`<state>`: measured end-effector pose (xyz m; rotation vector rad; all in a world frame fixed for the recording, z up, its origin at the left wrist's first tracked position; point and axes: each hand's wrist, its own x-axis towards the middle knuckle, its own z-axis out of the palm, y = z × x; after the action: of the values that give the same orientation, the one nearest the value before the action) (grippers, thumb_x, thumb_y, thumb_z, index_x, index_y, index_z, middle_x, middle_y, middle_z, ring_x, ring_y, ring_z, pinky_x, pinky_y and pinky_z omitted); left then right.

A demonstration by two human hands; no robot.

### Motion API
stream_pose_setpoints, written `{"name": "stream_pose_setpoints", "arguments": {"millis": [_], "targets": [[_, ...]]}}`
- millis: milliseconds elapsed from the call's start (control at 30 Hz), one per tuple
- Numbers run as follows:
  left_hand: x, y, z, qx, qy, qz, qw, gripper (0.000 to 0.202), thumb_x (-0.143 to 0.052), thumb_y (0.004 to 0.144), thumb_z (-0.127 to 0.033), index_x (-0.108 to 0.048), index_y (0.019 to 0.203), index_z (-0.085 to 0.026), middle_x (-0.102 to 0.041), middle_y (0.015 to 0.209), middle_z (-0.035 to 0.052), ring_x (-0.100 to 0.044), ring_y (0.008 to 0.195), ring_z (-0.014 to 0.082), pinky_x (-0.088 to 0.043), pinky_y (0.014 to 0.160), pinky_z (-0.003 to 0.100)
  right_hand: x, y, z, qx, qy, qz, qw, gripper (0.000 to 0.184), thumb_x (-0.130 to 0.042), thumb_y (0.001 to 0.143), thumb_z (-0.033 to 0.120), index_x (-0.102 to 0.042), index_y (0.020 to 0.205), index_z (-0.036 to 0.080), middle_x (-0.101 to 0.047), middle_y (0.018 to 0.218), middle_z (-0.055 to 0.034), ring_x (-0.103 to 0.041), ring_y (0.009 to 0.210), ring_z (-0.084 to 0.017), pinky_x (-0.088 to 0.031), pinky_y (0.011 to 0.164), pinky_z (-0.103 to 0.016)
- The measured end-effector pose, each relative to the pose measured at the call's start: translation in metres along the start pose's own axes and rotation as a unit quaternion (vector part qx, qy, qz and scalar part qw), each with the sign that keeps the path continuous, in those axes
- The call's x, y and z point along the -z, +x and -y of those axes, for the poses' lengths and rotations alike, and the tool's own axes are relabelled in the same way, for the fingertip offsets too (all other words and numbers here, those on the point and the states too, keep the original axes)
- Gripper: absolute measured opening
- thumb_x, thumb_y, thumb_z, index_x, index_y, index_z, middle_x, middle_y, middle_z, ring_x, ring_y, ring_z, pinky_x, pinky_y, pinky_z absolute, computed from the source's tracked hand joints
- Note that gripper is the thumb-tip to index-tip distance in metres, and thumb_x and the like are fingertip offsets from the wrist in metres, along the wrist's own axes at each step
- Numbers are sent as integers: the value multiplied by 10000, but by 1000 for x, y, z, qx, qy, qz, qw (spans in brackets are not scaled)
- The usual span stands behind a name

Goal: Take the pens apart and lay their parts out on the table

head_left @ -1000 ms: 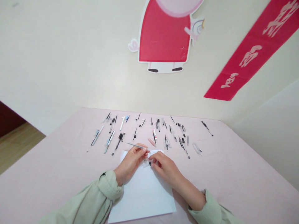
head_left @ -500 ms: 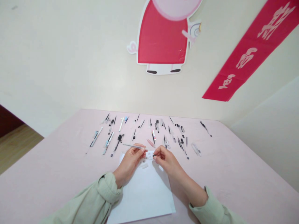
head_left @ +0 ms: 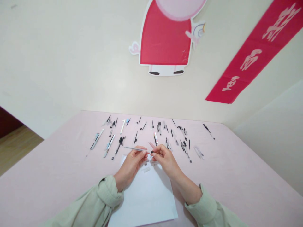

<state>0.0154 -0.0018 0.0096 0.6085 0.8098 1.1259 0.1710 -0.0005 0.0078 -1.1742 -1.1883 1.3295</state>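
Note:
My left hand (head_left: 133,160) is closed on a slim pale pen tube (head_left: 133,148), which points out to the left between thumb and fingers. Pinched in my right hand (head_left: 165,158) is a small black pen part (head_left: 152,152), close to the tube's right end; I cannot tell whether the two touch. Both hands are over the top of a white sheet of paper (head_left: 146,198). Small clear pieces (head_left: 146,169) lie on the paper between them, partly hidden by my fingers. A pink pen piece (head_left: 151,145) shows just beyond my right hand.
Several pens and loose pen parts lie in rows across the pink tabletop (head_left: 71,176), among them a black pen (head_left: 119,147), a patterned pen (head_left: 109,146) and clear pieces (head_left: 198,152) at right. The wall (head_left: 94,63) rises behind the table's far edge.
My right hand has moved left and slightly up, bringing the black pen part close to the tube's end. The left hand has stayed nearly still.

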Motion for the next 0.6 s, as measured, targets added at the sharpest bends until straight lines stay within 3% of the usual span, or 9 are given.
{"name": "stream_pose_setpoints", "arguments": {"millis": [600], "targets": [[2, 1, 4, -11, 22, 5, 1000, 294, -811, 664, -300, -632, 856, -167, -679, 785, 6, -608, 721, 108, -479, 745, 249, -3, -6, 4, 68, -74, 3, 995, 106, -630, 784, 253, -539, 809, 206, -560, 742, 14, -569, 660, -139, -439, 636, -261]]}}
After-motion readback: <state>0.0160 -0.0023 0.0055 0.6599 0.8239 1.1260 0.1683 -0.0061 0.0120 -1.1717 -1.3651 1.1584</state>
